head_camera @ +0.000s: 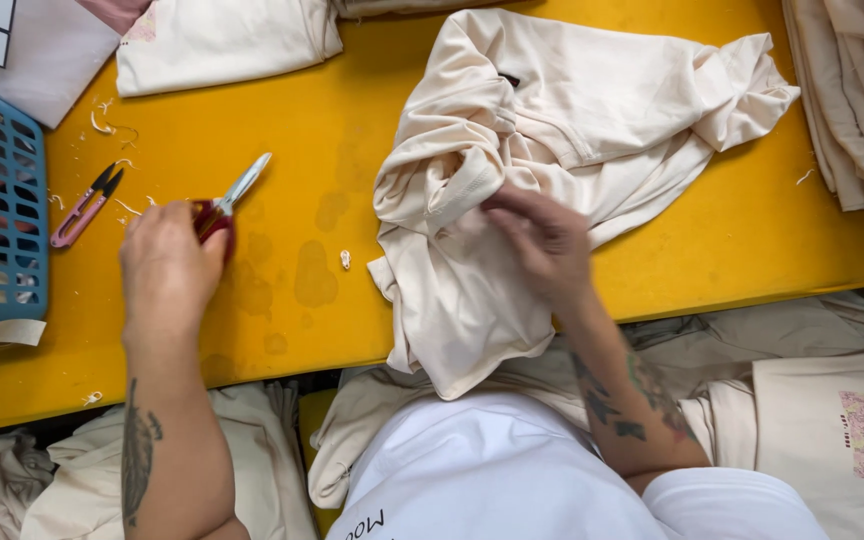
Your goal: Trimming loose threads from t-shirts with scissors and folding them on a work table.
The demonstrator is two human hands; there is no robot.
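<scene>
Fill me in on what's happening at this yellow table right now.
A person works at a yellow table scattered with thread scraps. The left hand holds red-handled thread snips, blades pointing up and away. The right hand rests on a crumpled cream garment, its fingers pinching the fabric. A second pair of snips, pink-handled, lies unused beside a blue basket. More cream garments are piled at the table's edges and below its near side.
</scene>
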